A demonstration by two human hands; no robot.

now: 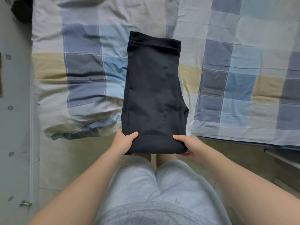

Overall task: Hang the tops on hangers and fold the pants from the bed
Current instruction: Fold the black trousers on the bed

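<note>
I observe 1 task item in view: a pair of dark pants (154, 95), folded lengthwise into a narrow panel. The waistband end lies farthest from me, over the bed (227, 70). The near end projects past the bed edge, above the floor (65, 159).

Left hand (125, 142): it grips the near left corner of the pants, thumb on top of the cloth, fingers curled beneath and out of sight.

Right hand (189, 147): it grips the near right corner in the same way, thumb on top, fingers partly visible under the lower edge. Both hands are therefore closed around the pants, and neither holds anything else.

I cannot tell whether the far end rests on the bed cover or hangs just above it.

The bed carries a checked cover in blue, grey, white and tan. A bundled quilt (78, 98) of the same pattern lies left of the pants, just beside them.

The person wears grey shorts (154, 184) and stands close to the bed edge, with the legs directly below the held end.

A pale patterned panel (14, 111) runs down the left margin. A small metal fitting (26, 204) sits near its lower end.
</note>
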